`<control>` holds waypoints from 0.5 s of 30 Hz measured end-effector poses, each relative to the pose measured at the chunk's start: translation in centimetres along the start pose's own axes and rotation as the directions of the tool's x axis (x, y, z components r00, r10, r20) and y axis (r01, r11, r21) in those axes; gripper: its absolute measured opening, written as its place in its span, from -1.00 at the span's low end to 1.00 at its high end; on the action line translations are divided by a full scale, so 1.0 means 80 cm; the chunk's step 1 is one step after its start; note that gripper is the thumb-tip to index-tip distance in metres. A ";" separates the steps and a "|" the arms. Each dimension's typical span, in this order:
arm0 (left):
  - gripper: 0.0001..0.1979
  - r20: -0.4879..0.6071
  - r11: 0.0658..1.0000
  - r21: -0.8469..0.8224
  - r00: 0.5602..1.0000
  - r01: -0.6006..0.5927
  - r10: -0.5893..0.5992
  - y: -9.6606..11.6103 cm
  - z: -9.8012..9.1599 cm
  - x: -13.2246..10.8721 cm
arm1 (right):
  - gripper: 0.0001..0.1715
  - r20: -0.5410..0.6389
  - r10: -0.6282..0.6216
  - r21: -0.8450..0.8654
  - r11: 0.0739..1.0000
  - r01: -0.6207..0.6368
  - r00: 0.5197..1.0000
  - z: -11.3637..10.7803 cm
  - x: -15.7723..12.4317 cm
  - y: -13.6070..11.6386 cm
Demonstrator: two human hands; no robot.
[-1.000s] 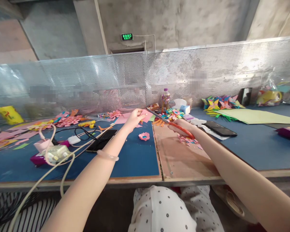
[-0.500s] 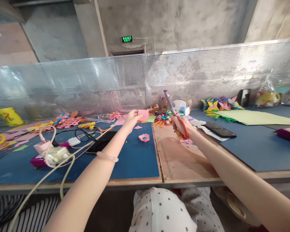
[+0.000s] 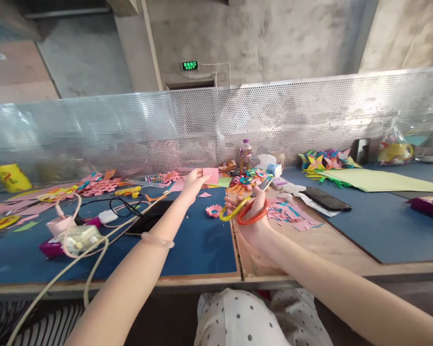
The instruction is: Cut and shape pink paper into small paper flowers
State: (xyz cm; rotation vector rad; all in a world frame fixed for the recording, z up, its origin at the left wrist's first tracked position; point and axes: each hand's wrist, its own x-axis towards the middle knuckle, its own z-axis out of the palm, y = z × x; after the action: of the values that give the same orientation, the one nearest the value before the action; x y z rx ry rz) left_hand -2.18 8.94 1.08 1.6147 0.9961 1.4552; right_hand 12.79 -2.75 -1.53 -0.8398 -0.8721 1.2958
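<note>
A perforated silver metal screen (image 3: 260, 110) stands behind the amber plastic drink bottle with a purple cap (image 3: 246, 157), and a blue-topped table (image 3: 202, 250) spreads in front of it. Pale green paper sheets (image 3: 378, 177) lie well to the bottle's right. Both hands work on its near side, apparently paused between cuts: the right hand (image 3: 251, 229) is palm up, fingers loosely curled, with the long-bladed scissors with one red and one yellow plastic loop (image 3: 253, 221) lying across it, blades pointing away. Whether any finger passes through a loop I cannot tell; a cut would likely call for thumb and fingers seated in both loops and the blades turned toward the paper. Left of the bottle and nearer, the left hand (image 3: 194, 186) pinches a pink paper square (image 3: 211, 175) by its near edge, thumb and fingers pressed together, most of the square standing clear beyond the fingertips. The smallest, a pink paper triangle (image 3: 204, 194), lies on the table, nearer than the bottle and to its left.
</note>
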 end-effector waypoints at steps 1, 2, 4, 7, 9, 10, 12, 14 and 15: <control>-0.75 0.001 1.000 0.004 1.000 0.004 -0.004 0.000 0.000 0.000 | -0.48 -0.039 0.056 0.107 0.993 -0.052 0.998 0.005 -0.004 0.000; -0.76 0.004 1.000 0.008 1.000 0.005 -0.005 0.000 0.000 0.000 | -0.48 -0.073 0.116 0.207 0.973 -0.099 0.991 0.009 -0.007 -0.001; -0.78 0.007 1.000 0.011 1.000 0.006 -0.006 0.000 0.000 0.001 | -0.48 -0.103 0.223 0.340 0.924 -0.177 0.969 0.015 -0.010 -0.002; -0.80 0.018 0.999 -0.013 0.999 0.035 -0.034 0.000 0.000 0.001 | -0.44 -0.066 0.296 0.419 0.875 -0.243 0.953 0.020 -0.011 -0.003; -0.79 0.030 0.998 -0.035 0.999 0.043 -0.042 0.000 0.001 0.000 | -0.43 -0.036 0.320 0.474 0.840 -0.266 0.947 0.020 -0.012 -0.006; -0.77 0.034 0.998 -0.043 0.999 0.039 -0.037 0.000 0.001 0.000 | -0.44 -0.016 0.324 0.500 0.822 -0.273 0.946 0.020 -0.013 -0.009; -0.72 0.050 0.998 -0.061 0.998 0.028 -0.025 0.001 0.002 -0.001 | -0.50 0.037 0.320 0.556 0.781 -0.286 0.947 0.019 -0.015 -0.018; -0.67 0.072 0.997 -0.069 0.997 0.036 -0.031 0.001 0.003 -0.002 | -0.58 0.075 0.314 0.607 0.739 -0.293 0.946 0.020 -0.018 -0.027; -0.67 0.084 0.997 -0.064 0.996 0.047 -0.042 0.001 0.003 -0.002 | -0.62 0.071 0.323 0.622 0.725 -0.295 0.944 0.021 -0.019 -0.031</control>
State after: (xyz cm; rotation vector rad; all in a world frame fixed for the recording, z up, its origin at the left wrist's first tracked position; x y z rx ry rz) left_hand -1.97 8.78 1.06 1.5828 0.9221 1.3661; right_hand 12.26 -4.41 1.32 -0.4755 -0.2110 1.7215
